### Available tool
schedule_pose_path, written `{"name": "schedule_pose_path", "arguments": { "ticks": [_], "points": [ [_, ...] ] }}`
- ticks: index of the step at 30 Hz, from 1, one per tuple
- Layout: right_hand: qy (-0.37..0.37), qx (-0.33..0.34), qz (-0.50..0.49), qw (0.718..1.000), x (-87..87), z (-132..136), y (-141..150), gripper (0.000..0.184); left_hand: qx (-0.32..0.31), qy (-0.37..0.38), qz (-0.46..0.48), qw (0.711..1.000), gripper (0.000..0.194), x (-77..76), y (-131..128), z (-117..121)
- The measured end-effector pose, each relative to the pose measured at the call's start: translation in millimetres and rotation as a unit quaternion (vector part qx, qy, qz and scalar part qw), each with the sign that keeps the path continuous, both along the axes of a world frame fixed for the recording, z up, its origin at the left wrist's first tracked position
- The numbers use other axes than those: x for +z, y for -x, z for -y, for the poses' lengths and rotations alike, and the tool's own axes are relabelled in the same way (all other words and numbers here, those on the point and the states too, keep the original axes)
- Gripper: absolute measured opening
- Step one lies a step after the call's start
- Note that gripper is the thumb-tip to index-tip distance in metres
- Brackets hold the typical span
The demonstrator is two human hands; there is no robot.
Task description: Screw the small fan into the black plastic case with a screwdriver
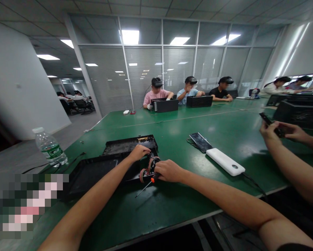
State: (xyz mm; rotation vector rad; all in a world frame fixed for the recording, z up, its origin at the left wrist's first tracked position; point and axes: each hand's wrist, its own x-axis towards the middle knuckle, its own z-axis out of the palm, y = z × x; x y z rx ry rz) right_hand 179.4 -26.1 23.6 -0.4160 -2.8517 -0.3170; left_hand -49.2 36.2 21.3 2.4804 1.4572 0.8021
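Note:
A shallow black casing lies on the green table, with a second black panel behind it. At the casing's right end, a striped ribbon cable loops around dark parts. My left hand is closed at these parts, its fingertips pressed on something I cannot make out. My right hand is closed around a screwdriver with an orange-tipped handle. The screwdriver's shaft points down and left, away from the casing. My right fingertips are beside the ribbon cable; what else they touch is hidden.
A water bottle stands at the left edge. Right of my hands lie a phone and a white power bank with a cable. At right, another person's hands hold a dark part. People sit across the table with black cases.

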Motion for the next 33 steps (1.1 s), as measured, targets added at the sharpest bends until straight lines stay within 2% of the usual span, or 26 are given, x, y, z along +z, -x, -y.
{"name": "schedule_pose_path", "arguments": {
  "ticks": [7,11,16,21,23,26,29,31,33],
  "points": [
    [0.001,0.009,0.005,1.0,-1.6,-3,0,0.02,0.01,0.013,-0.01,1.0,0.018,1.0,0,2],
    [0.003,0.037,-0.004,0.999,0.7,-2,-1,0.021,0.021,0.02,0.001,1.0,0.017,0.0,0,3],
    [-0.006,0.099,0.016,0.995,1.9,-3,-10,0.026,0.019,0.037,0.022,0.999,0.018,-4.9,-10,7],
    [-0.027,0.192,0.037,0.98,-2.4,-4,-28,0.033,0.0,0.068,0.035,0.997,0.019,-7.5,-22,17],
    [-0.032,0.207,0.036,0.977,-3.8,-4,-34,0.034,-0.004,0.08,0.047,0.996,0.018,-8.5,-23,23],
    [-0.024,0.2,0.03,0.979,-5.0,-4,-38,0.031,-0.008,0.055,0.069,0.996,0.017,-11.3,-20,30],
    [0.018,0.181,-0.021,0.983,-5.3,-3,-35,0.03,-0.012,0.021,0.086,0.996,0.017,-14.2,-18,34],
    [0.06,0.141,-0.091,0.984,-2.9,-2,-30,0.027,-0.022,0.007,0.091,0.996,0.017,-15.0,-17,35],
    [0.103,0.061,-0.189,0.975,3.4,-2,-26,0.026,-0.036,0.002,0.091,0.995,0.017,-15.1,-17,36]
  ]
}}
